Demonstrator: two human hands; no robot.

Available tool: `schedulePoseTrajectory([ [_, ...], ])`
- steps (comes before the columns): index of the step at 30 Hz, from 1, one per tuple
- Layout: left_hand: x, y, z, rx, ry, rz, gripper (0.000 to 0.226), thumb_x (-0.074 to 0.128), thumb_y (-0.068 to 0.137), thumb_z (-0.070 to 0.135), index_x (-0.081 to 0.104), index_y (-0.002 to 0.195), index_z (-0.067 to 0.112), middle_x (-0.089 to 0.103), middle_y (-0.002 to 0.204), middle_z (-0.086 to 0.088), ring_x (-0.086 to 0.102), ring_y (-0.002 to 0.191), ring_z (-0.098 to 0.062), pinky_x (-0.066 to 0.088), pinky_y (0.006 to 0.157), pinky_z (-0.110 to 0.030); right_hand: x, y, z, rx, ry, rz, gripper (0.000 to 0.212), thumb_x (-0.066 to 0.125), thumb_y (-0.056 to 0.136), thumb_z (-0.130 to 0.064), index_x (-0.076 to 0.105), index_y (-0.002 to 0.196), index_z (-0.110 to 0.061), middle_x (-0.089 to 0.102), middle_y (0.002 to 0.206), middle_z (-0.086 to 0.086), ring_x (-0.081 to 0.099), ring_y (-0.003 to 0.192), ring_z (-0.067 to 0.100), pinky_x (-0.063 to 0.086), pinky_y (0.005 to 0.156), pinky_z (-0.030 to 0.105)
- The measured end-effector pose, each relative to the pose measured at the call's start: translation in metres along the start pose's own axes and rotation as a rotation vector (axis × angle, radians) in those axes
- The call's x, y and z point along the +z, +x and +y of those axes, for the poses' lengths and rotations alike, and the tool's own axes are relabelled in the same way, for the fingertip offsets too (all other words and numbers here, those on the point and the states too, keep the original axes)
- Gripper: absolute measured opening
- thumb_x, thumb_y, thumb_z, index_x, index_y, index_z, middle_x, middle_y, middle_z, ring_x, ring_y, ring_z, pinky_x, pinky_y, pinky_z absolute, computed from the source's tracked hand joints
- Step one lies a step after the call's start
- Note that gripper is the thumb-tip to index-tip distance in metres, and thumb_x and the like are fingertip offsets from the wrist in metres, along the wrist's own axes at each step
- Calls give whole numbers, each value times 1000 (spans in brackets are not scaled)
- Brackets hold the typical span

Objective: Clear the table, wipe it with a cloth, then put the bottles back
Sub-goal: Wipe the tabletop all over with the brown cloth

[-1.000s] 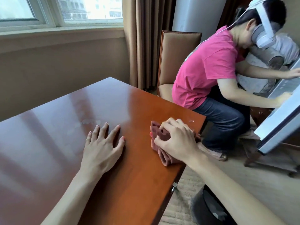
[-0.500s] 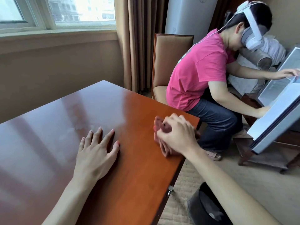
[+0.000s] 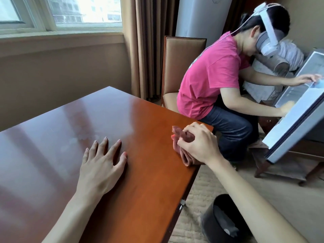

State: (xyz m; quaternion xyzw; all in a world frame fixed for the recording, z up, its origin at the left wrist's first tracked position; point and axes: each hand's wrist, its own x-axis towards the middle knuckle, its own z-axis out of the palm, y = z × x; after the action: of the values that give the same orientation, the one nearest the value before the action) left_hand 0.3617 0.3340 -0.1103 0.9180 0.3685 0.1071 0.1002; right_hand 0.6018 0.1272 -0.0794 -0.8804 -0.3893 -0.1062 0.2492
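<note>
While the left hand (image 3: pixel 102 163) lies flat on the wooden table (image 3: pixel 143 199), fingers straight and slightly spread, palm down, the right hand (image 3: pixel 196 142) curls its fingers round a bunched reddish-brown cloth (image 3: pixel 182 151) and holds it against the tabletop near the far right corner, just inside the right edge. Part of the cloth sticks out past the fingers toward the middle of the table. Below the right forearm, on the carpet beside the table, stands a black bin (image 3: pixel 220 220). Beyond the table corner a second person in a pink shirt (image 3: pixel 210 76) and a white headset sits on a tan chair (image 3: pixel 182 55), bent forward, both hands on a large open book (image 3: pixel 298 109). Behind: brown curtains (image 3: pixel 149 41), a window (image 3: pixel 61 13) at upper left.
</note>
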Motion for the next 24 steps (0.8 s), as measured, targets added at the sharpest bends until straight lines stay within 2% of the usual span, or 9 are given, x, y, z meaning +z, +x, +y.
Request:
schedulePoseTrajectory([
  [5, -1, 1, 1, 7, -3, -7, 64, 22, 97, 68, 25, 156, 46, 15, 169, 1, 3, 156, -22, 3, 127, -43, 1, 69, 32, 320, -93, 151, 42, 65, 85, -58, 69, 101, -20, 66, 113, 6, 57, 111, 36, 45, 87, 46],
  [7, -2, 0, 1, 4, -9, -11, 68, 18, 92, 71, 26, 156, 47, 16, 169, 1, 4, 156, -22, 3, 127, -43, 7, 50, 7, 248, -99, 144, 37, 63, 85, -58, 67, 95, -22, 65, 108, 2, 56, 106, 30, 44, 85, 43],
  [10, -2, -1, 3, 8, -11, -10, 77, 10, 85, 73, 25, 156, 47, 16, 169, 1, 4, 156, -23, 3, 127, -42, 7, -7, -20, 3, 6, 26, 28, 60, 79, -58, 63, 85, -31, 63, 97, -13, 53, 92, 14, 44, 76, 34],
  [13, -3, 0, 3, 4, -10, -5, 77, 11, 86, 72, 26, 156, 46, 16, 168, 0, 4, 156, -23, 3, 127, -43, 1, 9, -6, -57, 9, -40, 29, 62, 79, -60, 65, 87, -32, 62, 97, -15, 57, 97, 15, 47, 77, 35],
  [16, -3, -2, 4, 6, -7, -10, 76, 13, 86, 71, 27, 156, 45, 17, 168, 0, 5, 156, -23, 4, 126, -43, 5, 53, 5, 242, -60, 121, 38, 64, 82, -59, 68, 95, -23, 65, 109, 1, 57, 111, 32, 45, 87, 43],
  [17, -3, -2, 4, 2, -6, -7, 75, 13, 87, 71, 27, 156, 45, 17, 168, 0, 5, 156, -23, 4, 126, -43, 13, 54, -4, 268, -69, 148, 40, 63, 83, -59, 69, 98, -22, 66, 113, 3, 57, 113, 34, 45, 91, 45],
  [19, -4, -2, 3, 4, -2, -8, 71, 16, 91, 70, 27, 156, 45, 17, 168, -1, 6, 156, -24, 4, 126, -44, 23, 33, -35, 118, -67, 97, 36, 62, 81, -58, 69, 96, -26, 65, 108, -1, 57, 106, 28, 46, 89, 42],
  [22, -2, -3, 4, 4, 1, -12, 72, 14, 90, 71, 26, 157, 46, 15, 169, 0, 4, 156, -23, 3, 127, -43, 18, -11, -49, -206, 113, -132, 28, 64, 77, -56, 68, 89, -32, 64, 101, -14, 58, 97, 16, 50, 83, 37],
  [24, -3, 1, 3, 1, -7, -17, 69, 16, 93, 70, 25, 157, 46, 14, 169, 1, 3, 156, -23, 3, 127, -43, 12, 17, -31, -164, 111, -138, 27, 62, 77, -58, 66, 89, -34, 64, 100, -14, 59, 100, 17, 52, 84, 40],
])
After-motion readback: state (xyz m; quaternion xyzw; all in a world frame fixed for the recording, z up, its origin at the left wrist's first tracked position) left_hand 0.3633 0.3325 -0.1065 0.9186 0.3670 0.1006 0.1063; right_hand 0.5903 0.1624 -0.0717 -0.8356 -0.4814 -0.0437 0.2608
